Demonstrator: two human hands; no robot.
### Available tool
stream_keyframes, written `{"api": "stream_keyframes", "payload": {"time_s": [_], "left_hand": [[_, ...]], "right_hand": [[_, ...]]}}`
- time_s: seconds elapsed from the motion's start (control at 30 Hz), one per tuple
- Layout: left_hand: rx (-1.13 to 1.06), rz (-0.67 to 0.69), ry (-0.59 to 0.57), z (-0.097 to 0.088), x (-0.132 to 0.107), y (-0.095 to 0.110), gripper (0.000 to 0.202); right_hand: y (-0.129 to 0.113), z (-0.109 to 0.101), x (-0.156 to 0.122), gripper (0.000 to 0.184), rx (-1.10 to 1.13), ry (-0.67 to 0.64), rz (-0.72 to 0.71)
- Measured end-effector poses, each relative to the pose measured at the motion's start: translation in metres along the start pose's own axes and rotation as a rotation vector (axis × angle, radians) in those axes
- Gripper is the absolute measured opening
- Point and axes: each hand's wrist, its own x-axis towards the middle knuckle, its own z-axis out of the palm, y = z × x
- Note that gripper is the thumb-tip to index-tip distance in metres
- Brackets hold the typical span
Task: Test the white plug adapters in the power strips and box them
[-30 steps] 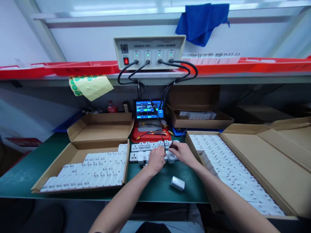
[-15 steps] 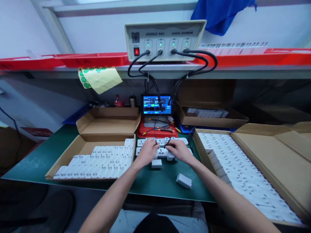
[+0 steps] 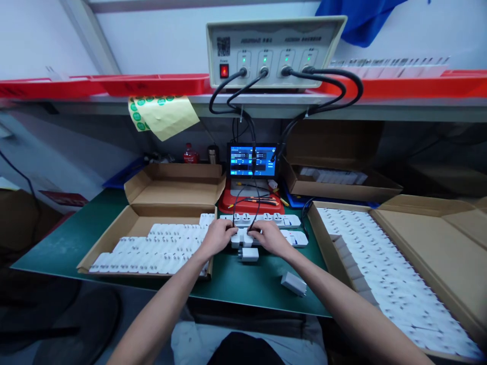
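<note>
Two white power strips (image 3: 283, 220) lie side by side on the green mat (image 3: 251, 279) in front of a small screen (image 3: 252, 160). My left hand (image 3: 216, 236) and my right hand (image 3: 269, 237) both rest curled on the near strip, fingers closed around white adapters plugged into it. Thin black test leads run down from the screen area to the spot between my hands. One white adapter (image 3: 248, 254) lies loose just in front of my hands. Another white adapter (image 3: 293, 283) lies farther right on the mat.
A cardboard box of white adapters (image 3: 160, 248) sits at my left, a larger one (image 3: 384, 274) at my right. A beige tester (image 3: 274, 50) with black cables stands on the shelf. A red tray (image 3: 251, 202) sits behind the strips, with another open box (image 3: 338, 185) to its right.
The view has shifted, so everything sits lower and farther right. Both hands have slid left along the near strip. A loose adapter now lies in front of them.
</note>
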Motion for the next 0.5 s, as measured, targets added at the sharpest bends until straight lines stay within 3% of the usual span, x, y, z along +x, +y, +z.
{"api": "stream_keyframes", "payload": {"time_s": [0.3,0.4,0.5], "left_hand": [[0.145,0.058,-0.015,0.003,-0.004,0.001,0.024],[0.232,0.107,-0.015,0.004,-0.007,0.002,0.024],[0.270,0.124,-0.006,0.005,-0.009,0.003,0.022]], "right_hand": [[0.000,0.017,-0.004,0.009,-0.172,0.002,-0.040],[-0.003,0.006,-0.005,0.009,-0.205,-0.032,-0.029],[0.000,-0.020,-0.013,0.012,-0.300,-0.067,-0.032]]}}
